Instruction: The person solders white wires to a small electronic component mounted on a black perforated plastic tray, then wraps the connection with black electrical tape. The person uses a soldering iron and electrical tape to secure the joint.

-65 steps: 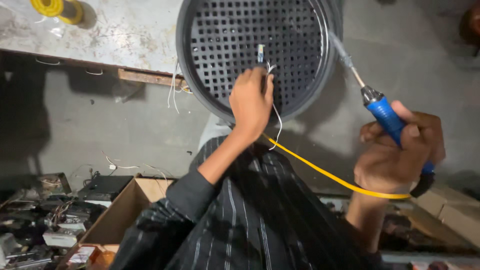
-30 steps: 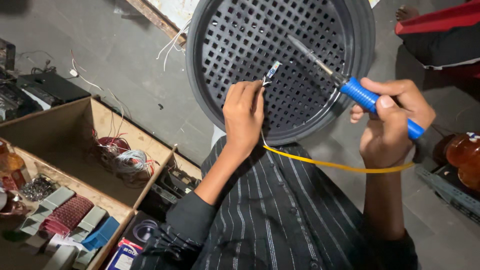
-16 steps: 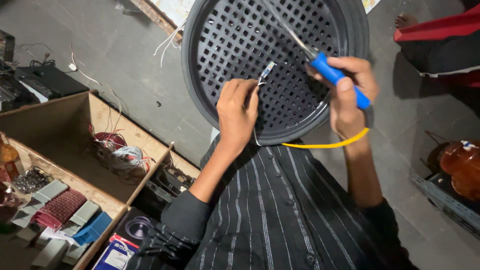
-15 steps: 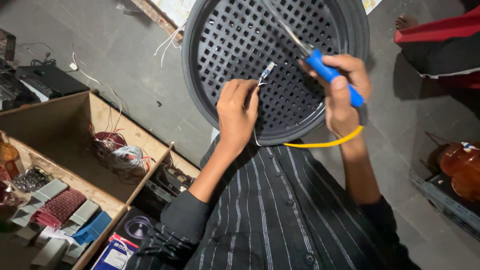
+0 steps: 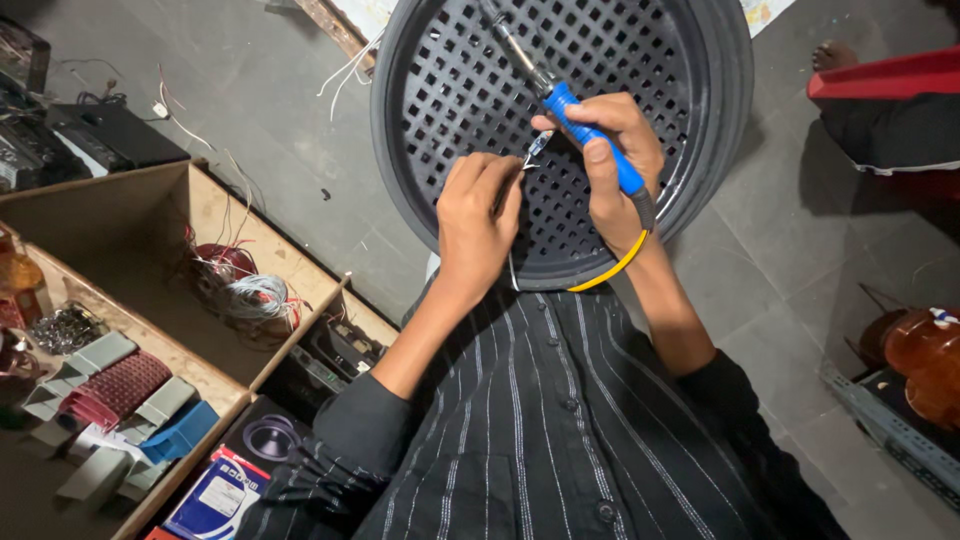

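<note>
The left hand [image 5: 478,215], just left of the frame's centre, has its fingertips pinched together on a small metal-ended wire piece [image 5: 537,147] that glints between the two hands; the piece looks tiny, light and easily bent, so it wants a fine pinch close to its tip rather than any squeeze. The right hand [image 5: 612,160], just right of it, is wrapped firmly round the blue handle of a soldering iron [image 5: 560,105], fingers closed, thumb laid along the grip. The iron is stiff and light; its bare metal shaft points toward the top centre of the frame and is likely hot, so the blue sleeve is the only safe place to hold. A yellow cord [image 5: 610,272] curls from its back end under the wrist. Both hands work over a round black grille [image 5: 690,160] filling the upper centre, rigid plastic by its look. A wooden tray [image 5: 200,200] of wire coils and parts sits at the left.
</note>
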